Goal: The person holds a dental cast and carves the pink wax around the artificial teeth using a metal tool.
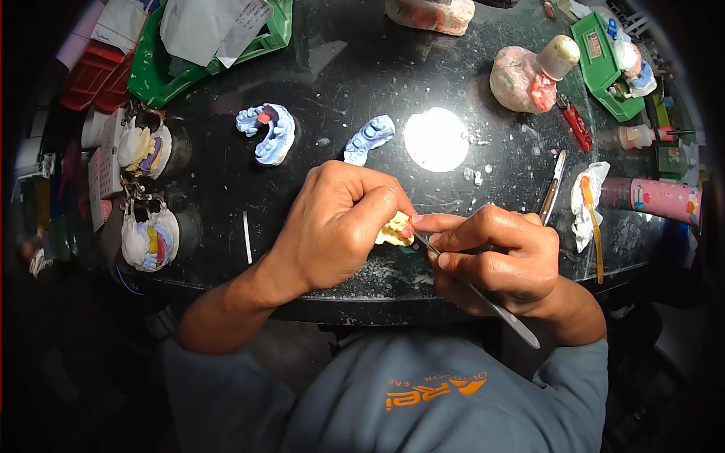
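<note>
My left hand [336,226] is closed around a small yellow dental cast [390,232] with a pink patch, most of it hidden behind the fingers. In my right hand [502,257] a metal wax carver [504,317] is pinched like a pen. Its thin tip meets or nearly meets the pink patch, and its broad blade end points down toward my body. Just beyond my left hand lies a blue partial dental cast [371,136]. A blue arch-shaped cast [273,136] with a pink spot sits farther left.
Two mounted dental models [151,235] stand at the left. A second metal tool [554,185], a white tissue [589,204] with a yellow-brown strip, a red lighter [575,124] and a pink tube [664,200] lie right. Green trays [604,68] and a stone-like lump [517,79] are farther back.
</note>
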`<act>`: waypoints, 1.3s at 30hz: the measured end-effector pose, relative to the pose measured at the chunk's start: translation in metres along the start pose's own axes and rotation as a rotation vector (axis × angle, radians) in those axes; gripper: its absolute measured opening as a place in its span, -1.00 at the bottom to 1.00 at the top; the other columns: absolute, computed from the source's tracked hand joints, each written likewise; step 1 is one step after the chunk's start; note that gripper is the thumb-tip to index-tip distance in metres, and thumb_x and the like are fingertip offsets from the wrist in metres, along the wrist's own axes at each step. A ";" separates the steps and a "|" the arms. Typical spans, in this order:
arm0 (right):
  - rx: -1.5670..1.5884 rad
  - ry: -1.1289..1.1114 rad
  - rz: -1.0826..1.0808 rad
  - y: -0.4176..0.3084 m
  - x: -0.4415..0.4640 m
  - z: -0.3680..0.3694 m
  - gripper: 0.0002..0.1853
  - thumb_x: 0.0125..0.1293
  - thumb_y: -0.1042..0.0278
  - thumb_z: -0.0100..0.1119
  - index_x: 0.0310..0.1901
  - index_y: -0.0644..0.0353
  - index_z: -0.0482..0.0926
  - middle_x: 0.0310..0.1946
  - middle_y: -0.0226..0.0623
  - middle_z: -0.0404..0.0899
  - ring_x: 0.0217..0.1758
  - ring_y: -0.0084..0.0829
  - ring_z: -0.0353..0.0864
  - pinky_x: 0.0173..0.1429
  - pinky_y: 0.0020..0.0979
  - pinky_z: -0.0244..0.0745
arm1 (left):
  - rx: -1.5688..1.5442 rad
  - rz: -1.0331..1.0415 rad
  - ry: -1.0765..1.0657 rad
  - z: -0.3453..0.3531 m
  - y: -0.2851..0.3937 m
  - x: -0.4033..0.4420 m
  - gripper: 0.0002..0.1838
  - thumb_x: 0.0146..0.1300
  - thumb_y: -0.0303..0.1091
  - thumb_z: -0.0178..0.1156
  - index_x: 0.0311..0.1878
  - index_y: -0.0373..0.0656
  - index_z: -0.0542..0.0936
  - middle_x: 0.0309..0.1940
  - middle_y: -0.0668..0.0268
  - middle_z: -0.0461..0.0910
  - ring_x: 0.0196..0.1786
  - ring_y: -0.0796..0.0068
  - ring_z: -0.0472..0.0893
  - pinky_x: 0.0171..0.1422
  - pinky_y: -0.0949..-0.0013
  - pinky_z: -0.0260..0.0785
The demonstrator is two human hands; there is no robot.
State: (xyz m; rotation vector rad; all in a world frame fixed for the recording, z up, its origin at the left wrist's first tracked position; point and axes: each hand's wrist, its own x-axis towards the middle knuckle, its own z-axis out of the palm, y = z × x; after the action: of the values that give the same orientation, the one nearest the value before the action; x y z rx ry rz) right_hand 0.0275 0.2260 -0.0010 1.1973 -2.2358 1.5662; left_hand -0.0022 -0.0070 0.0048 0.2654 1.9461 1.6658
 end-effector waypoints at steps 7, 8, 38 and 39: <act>0.027 0.148 0.055 -0.001 0.006 0.002 -0.80 0.02 0.78 0.45 -0.46 0.35 0.60 -0.43 -0.19 0.66 -0.38 -0.32 0.83 -0.06 -0.23 0.93 | -0.114 -0.046 -0.049 -0.001 0.007 -0.001 -0.56 0.40 -0.30 -0.07 -0.19 -0.46 0.74 -0.42 0.21 0.72 -0.47 0.69 0.52 -0.38 0.53 0.33; 0.054 0.186 0.058 -0.001 0.006 0.001 -0.81 0.02 0.79 0.44 -0.45 0.35 0.60 -0.43 -0.19 0.66 -0.39 -0.33 0.81 -0.04 -0.22 0.93 | -0.154 -0.081 -0.046 -0.001 0.011 -0.001 -0.55 0.41 -0.29 -0.08 -0.17 -0.45 0.74 -0.42 0.22 0.71 -0.50 0.70 0.49 -0.43 0.55 0.29; 0.007 0.349 0.076 0.001 0.007 -0.001 -0.84 0.03 0.76 0.40 -0.42 0.34 0.61 -0.45 -0.22 0.66 -0.41 -0.36 0.73 0.00 -0.21 0.89 | -0.414 -0.086 0.076 0.009 0.011 0.003 -0.55 0.62 -0.22 -0.09 0.16 -0.44 0.60 -0.36 0.18 0.64 -0.52 0.63 0.45 -0.39 0.50 0.39; 0.037 0.396 0.082 0.003 0.007 0.000 -0.84 0.03 0.79 0.37 -0.41 0.36 0.61 -0.46 -0.21 0.66 -0.42 -0.40 0.66 0.07 -0.12 0.87 | -0.462 -0.046 -0.052 0.001 0.004 0.002 -0.55 0.70 -0.20 -0.04 0.30 -0.43 0.53 -0.19 0.12 0.70 -0.28 0.56 0.64 -0.15 0.47 0.52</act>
State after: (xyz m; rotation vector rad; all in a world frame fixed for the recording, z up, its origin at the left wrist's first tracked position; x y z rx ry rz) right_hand 0.0207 0.2233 0.0004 0.7279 -2.0247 1.7046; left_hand -0.0042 -0.0048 0.0081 0.0830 1.4630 1.9942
